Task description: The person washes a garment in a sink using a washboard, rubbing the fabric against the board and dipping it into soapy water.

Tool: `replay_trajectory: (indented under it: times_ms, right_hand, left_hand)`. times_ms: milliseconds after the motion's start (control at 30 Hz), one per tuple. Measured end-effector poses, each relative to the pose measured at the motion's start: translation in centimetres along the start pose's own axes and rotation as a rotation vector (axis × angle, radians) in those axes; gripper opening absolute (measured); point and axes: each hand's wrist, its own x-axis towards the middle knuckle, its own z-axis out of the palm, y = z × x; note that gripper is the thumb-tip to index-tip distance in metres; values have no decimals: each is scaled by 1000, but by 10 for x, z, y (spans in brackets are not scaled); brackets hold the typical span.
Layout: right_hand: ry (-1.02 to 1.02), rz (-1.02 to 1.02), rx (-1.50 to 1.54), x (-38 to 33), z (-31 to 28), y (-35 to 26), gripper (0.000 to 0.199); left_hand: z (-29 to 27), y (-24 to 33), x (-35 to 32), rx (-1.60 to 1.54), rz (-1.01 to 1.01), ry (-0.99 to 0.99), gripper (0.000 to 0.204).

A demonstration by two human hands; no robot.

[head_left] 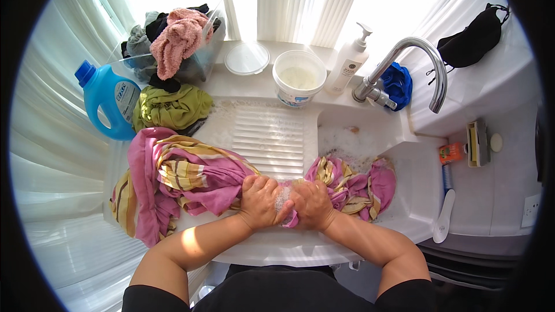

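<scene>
A long pink cloth with yellow stripes (208,182) stretches across the white laundry sink (289,254). My left hand (260,201) is closed around its middle, and my right hand (310,203) grips it close beside, the two almost touching. White suds show on the cloth between them. One bunched part lies left of my hands, its edge spread over the sink's left side. The other end rests at the right, by the soapy basin (370,136). Behind my hands is the ribbed washboard surface (269,138), wet with foam.
At the left stand a blue detergent bottle (110,101), a green cloth (173,107) and a clear bin (202,60) of clothes. Along the back are a round lid (247,58), a white tub (299,78), a pump bottle (350,60) and a chrome faucet (404,43). A white-handled brush (444,216) lies right.
</scene>
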Motion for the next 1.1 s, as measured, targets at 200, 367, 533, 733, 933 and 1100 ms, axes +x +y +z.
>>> replay_trajectory:
  times_ms: [200,367,533,733,933,1100]
  right_hand:
    - [-46,-15,88,17,-4,15,55]
    - [-52,4,91,17,-6,12,56]
    - [1,35,88,24,-9,6,53]
    - [53,154,69,22,-15,-8,44]
    - [165,312,211,-15,-67,-38,46]
    - [350,778,365,-60,-142,9,35]
  left_hand:
    - [8,-9,13,-36,25,57,24]
    - [11,-7,14,-90,7,101,24]
    - [15,-9,17,-85,2,157,25]
    - [5,-6,17,-64,-14,79,24]
    - [-62,-11,-3,14,81,187,42]
    - [-117,-48,-45,136,-114,150,65]
